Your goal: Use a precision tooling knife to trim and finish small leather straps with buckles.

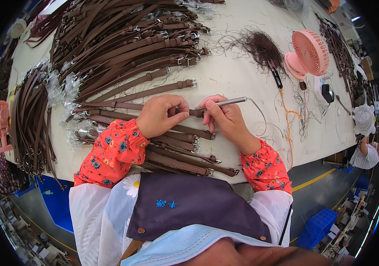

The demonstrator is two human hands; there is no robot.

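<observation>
A brown leather strap (127, 105) with a buckle end runs under my left hand (163, 114) and comes out between my two hands. My left hand is closed, its thumb and fingers pinched over the strap; the fingertips' contact is partly hidden. In my right hand (226, 119) is a slim silver pen-shaped tool (229, 102) trailing a thin cord (260, 113). Its tip points left, close above the strap near the buckle end, where my right fingers also touch. Several more buckled straps (180, 164) lie just below my hands, near the table's front edge.
Piles of brown straps (127, 53) cover the far left, with clear plastic wrap (69, 93) among them. At the right are a pink fan (309, 53), a tangle of dark threads (260, 46), black-handled snips (276, 77) on an orange cord (285, 104), and a black plug (327, 93).
</observation>
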